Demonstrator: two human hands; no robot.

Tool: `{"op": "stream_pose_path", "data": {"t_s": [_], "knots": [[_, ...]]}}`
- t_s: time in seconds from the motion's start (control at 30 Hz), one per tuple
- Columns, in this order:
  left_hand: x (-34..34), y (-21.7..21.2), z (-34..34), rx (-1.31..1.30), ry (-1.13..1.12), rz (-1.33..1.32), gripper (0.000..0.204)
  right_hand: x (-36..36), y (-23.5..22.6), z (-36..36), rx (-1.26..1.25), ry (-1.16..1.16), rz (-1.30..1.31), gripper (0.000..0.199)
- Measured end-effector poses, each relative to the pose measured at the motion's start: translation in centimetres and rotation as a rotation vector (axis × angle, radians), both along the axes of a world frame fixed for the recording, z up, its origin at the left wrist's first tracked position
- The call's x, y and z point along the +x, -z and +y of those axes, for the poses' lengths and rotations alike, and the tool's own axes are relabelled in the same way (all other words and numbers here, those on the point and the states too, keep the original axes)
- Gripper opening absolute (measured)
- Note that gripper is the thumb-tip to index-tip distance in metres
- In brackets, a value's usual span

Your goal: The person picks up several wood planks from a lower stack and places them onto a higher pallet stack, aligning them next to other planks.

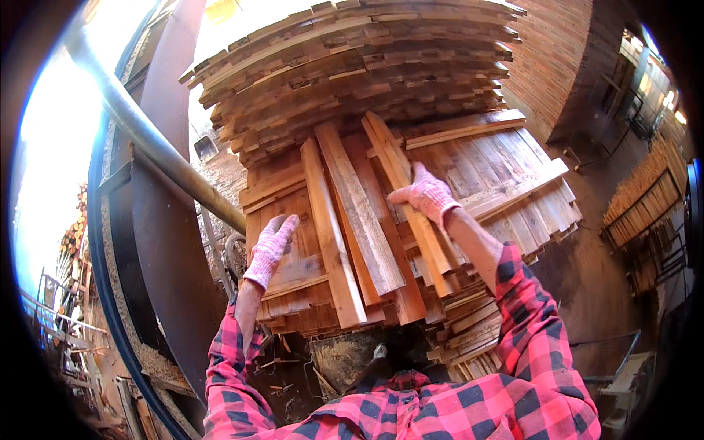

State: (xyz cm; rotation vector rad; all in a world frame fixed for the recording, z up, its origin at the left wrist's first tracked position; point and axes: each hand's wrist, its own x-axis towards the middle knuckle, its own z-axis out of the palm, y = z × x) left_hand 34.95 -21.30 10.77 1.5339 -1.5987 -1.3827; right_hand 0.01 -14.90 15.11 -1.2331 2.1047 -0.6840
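Both my hands wear pinkish-white knitted gloves. My left hand (272, 249) is open, fingers stretched out and holding nothing, just left of a long light-edged board (328, 238). My right hand (427, 193) grips a long wooden board (391, 152) at the right of the loose group, thumb across its top and fingers along its right side. Between them lies a paler rough board (359, 209), with darker reddish boards (407, 297) partly hidden underneath. These loose boards lie lengthwise, pointing away from me, on a stacked layer of planks (506, 165).
A tall stack of boards (352, 66) rises behind the layer. Crosswise strips (517, 191) lie on the planks at right. A metal pole (158, 147) slants in from the left beside a brown steel beam (165, 242). More stacked wood (645, 194) stands far right.
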Motion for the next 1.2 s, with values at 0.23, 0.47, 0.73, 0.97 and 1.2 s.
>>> {"op": "stream_pose_path", "data": {"t_s": [0.23,0.47,0.73,0.97,1.2], "knots": [[-6.5,7.4,-3.9,0.054,-0.062,0.387,0.091,2.6,1.1,-1.3,-0.262,-0.21,0.475,0.091],[-6.1,4.0,-4.0,0.153,-0.121,0.39,0.035,8.6,1.3,-2.1,-0.149,-0.318,0.319,0.08],[-5.4,-4.1,-0.3,0.242,-0.047,0.389,0.046,4.1,0.6,1.4,-0.02,-0.328,0.417,0.076],[-14.4,-1.3,-0.7,-0.121,-0.138,-0.297,0.089,4.7,4.7,1.7,-0.141,-0.295,0.249,0.074],[-15.4,-1.9,-1.0,-0.053,-0.085,-0.36,0.082,5.2,5.5,-0.1,-0.104,-0.229,0.118,0.074]]}}
